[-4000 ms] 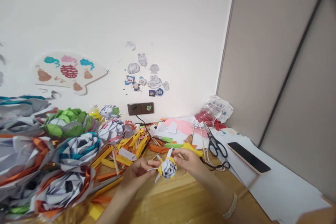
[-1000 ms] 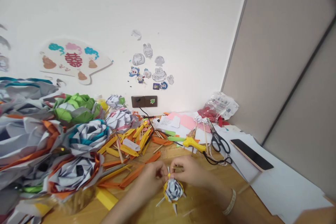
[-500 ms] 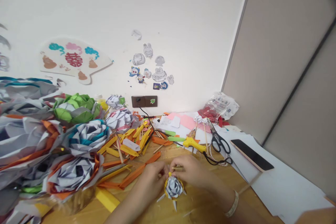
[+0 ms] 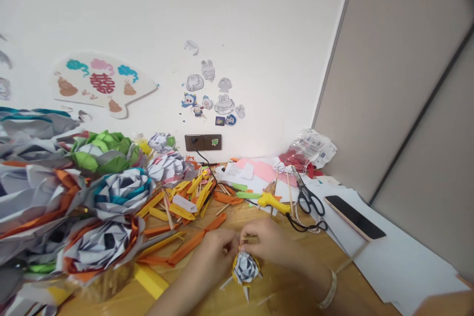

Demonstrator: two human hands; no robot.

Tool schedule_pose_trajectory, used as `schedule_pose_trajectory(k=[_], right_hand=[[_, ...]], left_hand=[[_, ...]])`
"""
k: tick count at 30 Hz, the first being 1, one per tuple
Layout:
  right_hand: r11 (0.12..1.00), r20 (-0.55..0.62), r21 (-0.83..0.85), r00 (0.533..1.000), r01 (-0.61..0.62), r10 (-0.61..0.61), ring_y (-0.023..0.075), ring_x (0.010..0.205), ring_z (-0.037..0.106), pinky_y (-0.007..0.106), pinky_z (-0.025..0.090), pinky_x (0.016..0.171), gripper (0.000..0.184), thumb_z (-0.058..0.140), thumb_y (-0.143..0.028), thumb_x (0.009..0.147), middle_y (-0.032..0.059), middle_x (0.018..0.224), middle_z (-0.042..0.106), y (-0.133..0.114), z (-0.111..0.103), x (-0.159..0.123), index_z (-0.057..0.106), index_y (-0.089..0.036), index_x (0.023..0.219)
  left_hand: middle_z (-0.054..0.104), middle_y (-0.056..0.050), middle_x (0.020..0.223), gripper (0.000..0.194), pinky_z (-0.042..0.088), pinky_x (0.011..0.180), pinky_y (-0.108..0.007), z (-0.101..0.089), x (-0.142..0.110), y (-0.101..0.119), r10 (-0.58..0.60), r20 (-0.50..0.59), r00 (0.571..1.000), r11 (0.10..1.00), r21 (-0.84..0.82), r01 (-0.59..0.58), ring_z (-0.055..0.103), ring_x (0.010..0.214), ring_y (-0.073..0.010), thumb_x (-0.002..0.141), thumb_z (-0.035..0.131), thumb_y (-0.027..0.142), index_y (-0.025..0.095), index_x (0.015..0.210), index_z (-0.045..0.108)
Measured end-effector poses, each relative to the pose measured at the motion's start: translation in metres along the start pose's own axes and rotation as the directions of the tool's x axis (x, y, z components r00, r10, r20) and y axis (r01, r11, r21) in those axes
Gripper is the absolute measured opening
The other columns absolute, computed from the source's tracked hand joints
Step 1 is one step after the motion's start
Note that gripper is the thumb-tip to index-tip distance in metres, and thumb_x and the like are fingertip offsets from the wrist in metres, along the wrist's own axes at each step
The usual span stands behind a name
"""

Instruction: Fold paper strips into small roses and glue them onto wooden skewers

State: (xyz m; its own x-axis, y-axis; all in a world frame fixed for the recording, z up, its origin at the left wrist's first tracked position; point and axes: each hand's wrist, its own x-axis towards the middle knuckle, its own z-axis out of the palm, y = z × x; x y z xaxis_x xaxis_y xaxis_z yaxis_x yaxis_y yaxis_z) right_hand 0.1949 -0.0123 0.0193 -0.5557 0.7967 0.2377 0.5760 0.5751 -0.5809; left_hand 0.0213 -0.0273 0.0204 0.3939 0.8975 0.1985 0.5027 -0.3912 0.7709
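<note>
A small paper flower (image 4: 245, 268), grey-white with a yellow rim and white points, is held low over the wooden table (image 4: 281, 301). My left hand (image 4: 215, 252) pinches its upper left edge with closed fingers. My right hand (image 4: 264, 243) grips its top from the right, fingers curled; a pale bracelet (image 4: 327, 290) sits on that wrist. The fingertips of both hands meet just above the flower.
Large paper flowers (image 4: 107, 242) pile up at the left beside yellow and orange paper strips (image 4: 185, 197). A yellow glue gun (image 4: 272, 202), scissors (image 4: 307, 197) and a black phone (image 4: 353, 217) on white paper lie behind and to the right. A wall socket (image 4: 203, 142) is behind.
Over four seconds both hands brought the small flower down and nearer to me. In the last second they have stayed nearly still, only working at its top.
</note>
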Motion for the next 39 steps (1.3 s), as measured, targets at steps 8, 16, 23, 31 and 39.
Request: schedule_pose_trajectory(k=[8,16,23,31,39], right_hand=[[0.943,0.0,-0.217,0.966,0.252,-0.258,0.0151,0.071,0.058,0.023,0.038,0.064,0.01,0.057,-0.024,0.083,0.0005,0.078,0.066,0.001,0.003,0.001,0.066,-0.019,0.083],[0.931,0.003,-0.148,0.942,0.334,-0.337,0.015,0.077,0.06,0.024,0.041,0.069,0.019,0.048,-0.025,0.09,0.0022,0.086,0.068,0.001,0.003,0.002,0.066,-0.02,0.092],[0.972,-0.007,-0.007,0.972,0.236,-0.236,0.0136,0.077,0.059,0.023,0.041,0.069,0.019,0.05,-0.029,0.089,0.0014,0.084,0.066,-0.009,-0.006,-0.001,0.067,-0.021,0.092],[0.965,-0.057,0.023,0.964,0.26,-0.259,0.0139,0.074,0.057,0.024,0.042,0.067,0.024,0.049,-0.033,0.088,0.0029,0.081,0.062,-0.011,-0.003,-0.001,0.068,-0.019,0.083],[0.972,-0.062,-0.026,0.97,0.233,-0.234,0.0135,0.076,0.056,0.024,0.041,0.068,0.022,0.049,-0.03,0.088,0.0029,0.087,0.06,-0.011,-0.001,-0.001,0.067,-0.022,0.099]], left_hand=[[0.059,0.001,0.058,0.042,0.038,0.055,-0.024,-0.01,0.008,-0.02,-0.169,0.232,0.958,0.815,-0.515,0.268,0.052,0.056,-0.0128,0.06,0.069,0.049,0.015,0.082,0.06],[0.057,0.004,0.053,0.043,0.036,0.05,-0.021,0.0,0.01,-0.036,-0.179,0.187,0.966,0.811,-0.527,0.253,0.05,0.049,-0.0097,0.058,0.07,0.054,0.015,0.068,0.053],[0.05,0.006,0.051,0.043,0.033,0.046,-0.021,-0.007,0.009,-0.021,-0.15,0.105,0.983,0.841,-0.509,0.183,0.044,0.046,-0.0085,0.057,0.069,0.054,0.015,0.063,0.053],[0.047,0.007,0.05,0.043,0.033,0.046,-0.021,-0.011,0.008,-0.011,-0.145,0.059,0.988,0.856,-0.494,0.155,0.043,0.044,-0.0081,0.059,0.066,0.056,0.016,0.062,0.05],[0.042,0.008,0.051,0.044,0.03,0.045,-0.021,-0.007,0.01,-0.024,-0.117,0.041,0.992,0.872,-0.475,0.122,0.039,0.045,-0.0078,0.065,0.06,0.06,0.018,0.065,0.046]])
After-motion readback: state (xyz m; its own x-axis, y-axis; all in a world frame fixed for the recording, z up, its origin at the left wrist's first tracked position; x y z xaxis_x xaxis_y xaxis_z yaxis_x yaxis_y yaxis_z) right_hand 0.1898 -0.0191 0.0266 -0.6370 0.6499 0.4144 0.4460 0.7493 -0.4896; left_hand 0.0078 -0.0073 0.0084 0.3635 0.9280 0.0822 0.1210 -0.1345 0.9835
